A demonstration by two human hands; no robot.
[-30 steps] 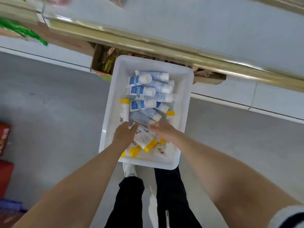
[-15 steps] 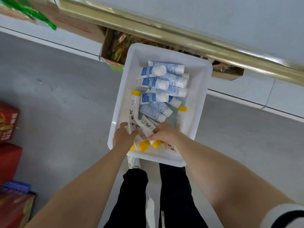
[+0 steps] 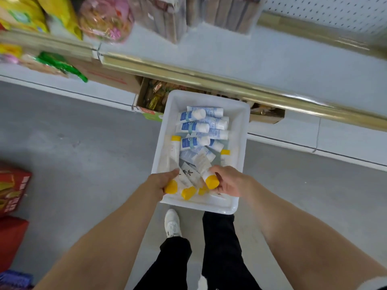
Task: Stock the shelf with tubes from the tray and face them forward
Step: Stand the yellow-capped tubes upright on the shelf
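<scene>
Tray (image 3: 240,130) holds tubes (image 3: 194,141); both hands grip yellow-capped ones.

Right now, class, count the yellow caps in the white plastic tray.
6 yellow caps: one near each tray wall, one at left hand, one at right hand, two between; more possibly hidden.

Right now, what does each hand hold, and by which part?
Left hand grips a yellow-capped tube near its cap; right hand grips another tube near its cap.
</scene>
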